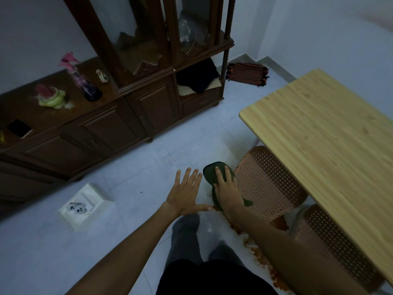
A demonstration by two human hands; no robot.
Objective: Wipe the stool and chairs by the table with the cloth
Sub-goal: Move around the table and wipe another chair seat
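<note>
A dark green cloth (213, 171) lies over the left edge of a brown perforated plastic chair (268, 179) tucked under the light wooden table (323, 128). My right hand (226, 190) presses flat on the cloth, fingers spread over it. My left hand (187, 190) hovers open just left of it, above the floor, fingers apart and holding nothing. A second brown perforated chair (331, 241) stands nearer to me under the table edge, partly hidden by my right forearm.
A dark wooden cabinet (131, 107) runs along the left wall with vases and a phone on top. A white box (85, 206) lies on the tiled floor at left. A folded striped mat (246, 74) lies by the far wall. My legs are below.
</note>
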